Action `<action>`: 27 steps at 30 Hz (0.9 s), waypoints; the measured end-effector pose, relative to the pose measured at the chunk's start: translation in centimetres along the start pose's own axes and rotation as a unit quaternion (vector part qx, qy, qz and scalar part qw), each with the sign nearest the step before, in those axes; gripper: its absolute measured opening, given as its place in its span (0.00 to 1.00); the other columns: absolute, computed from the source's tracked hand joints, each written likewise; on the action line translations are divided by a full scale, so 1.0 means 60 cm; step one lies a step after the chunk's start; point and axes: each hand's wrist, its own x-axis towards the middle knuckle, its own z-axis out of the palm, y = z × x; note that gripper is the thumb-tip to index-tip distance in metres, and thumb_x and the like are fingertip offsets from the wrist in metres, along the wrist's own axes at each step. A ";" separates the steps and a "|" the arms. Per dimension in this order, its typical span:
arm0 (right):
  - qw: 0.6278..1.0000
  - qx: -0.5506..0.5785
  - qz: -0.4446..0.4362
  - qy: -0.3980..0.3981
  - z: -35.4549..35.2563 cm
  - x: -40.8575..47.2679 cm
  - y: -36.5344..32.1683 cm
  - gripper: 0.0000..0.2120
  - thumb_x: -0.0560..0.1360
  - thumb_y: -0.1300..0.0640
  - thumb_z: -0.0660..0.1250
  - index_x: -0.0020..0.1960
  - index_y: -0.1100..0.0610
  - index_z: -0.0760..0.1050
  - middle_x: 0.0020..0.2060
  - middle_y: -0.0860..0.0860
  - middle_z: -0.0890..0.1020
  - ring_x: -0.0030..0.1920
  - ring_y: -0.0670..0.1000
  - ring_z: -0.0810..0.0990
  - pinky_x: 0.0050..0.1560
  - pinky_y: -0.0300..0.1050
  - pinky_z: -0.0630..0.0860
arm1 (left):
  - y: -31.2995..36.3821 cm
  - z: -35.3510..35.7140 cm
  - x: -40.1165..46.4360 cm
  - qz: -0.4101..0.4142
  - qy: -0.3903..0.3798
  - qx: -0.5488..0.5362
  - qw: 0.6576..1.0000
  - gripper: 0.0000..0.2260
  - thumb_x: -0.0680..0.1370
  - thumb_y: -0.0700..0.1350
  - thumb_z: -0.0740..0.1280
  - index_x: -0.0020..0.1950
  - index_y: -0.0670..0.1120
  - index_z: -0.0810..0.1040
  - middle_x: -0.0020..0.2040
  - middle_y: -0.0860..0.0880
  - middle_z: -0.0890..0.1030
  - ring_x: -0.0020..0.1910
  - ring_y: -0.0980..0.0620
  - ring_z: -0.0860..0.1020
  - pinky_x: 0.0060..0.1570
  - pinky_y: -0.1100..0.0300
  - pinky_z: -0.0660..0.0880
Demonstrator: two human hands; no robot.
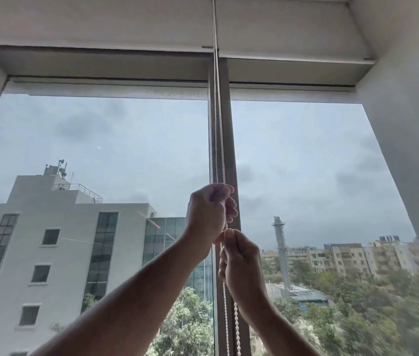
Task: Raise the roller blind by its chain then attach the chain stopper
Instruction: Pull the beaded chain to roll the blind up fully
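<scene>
**Both hands clamped on the vertical bead chain**

While the roller blind (93, 24) sits rolled high at the window top, its bead chain (218, 119) hangs straight down along the central mullion (230, 140). The left hand (209, 214) grips it in a fist; just below, the right hand (241, 265) pinches it.

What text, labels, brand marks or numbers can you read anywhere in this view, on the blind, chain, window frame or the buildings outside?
None: there is no readable text in this view.
Roller blind: plain fabric, no label or brand showing.
Bead chain, held by the left hand and right hand: no marking.
Window frame: bare.
White building and distant blocks: no signs that can be made out; far off and blurred.
</scene>
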 end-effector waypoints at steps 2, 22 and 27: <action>1.000 0.010 0.007 -0.004 -0.002 -0.001 0.001 0.18 0.83 0.57 0.57 0.37 0.50 0.78 0.23 0.44 0.65 0.24 0.47 0.59 0.27 0.42 0.58 | -0.007 0.002 -0.004 -0.009 0.001 -0.009 1.000 0.08 0.81 0.38 0.61 0.50 0.40 0.80 0.31 0.47 0.78 0.27 0.55 0.76 0.27 0.62 0.73; 0.993 -0.045 0.101 -0.044 -0.045 -0.150 0.117 0.15 0.81 0.54 0.58 0.37 0.43 0.74 0.27 0.49 0.72 0.27 0.52 0.66 0.28 0.56 0.66 | -0.174 -0.014 -0.148 -0.107 -0.057 -0.002 0.993 0.06 0.79 0.36 0.65 0.55 0.39 0.79 0.39 0.45 0.83 0.32 0.56 0.81 0.37 0.60 0.81; 0.984 -0.082 0.147 -0.055 -0.073 -0.233 0.189 0.12 0.78 0.49 0.60 0.35 0.45 0.71 0.26 0.48 0.70 0.27 0.52 0.66 0.27 0.61 0.67 | -0.256 -0.018 -0.217 -0.148 -0.085 0.011 0.985 0.06 0.77 0.37 0.68 0.54 0.42 0.80 0.42 0.44 0.85 0.38 0.50 0.84 0.44 0.54 0.83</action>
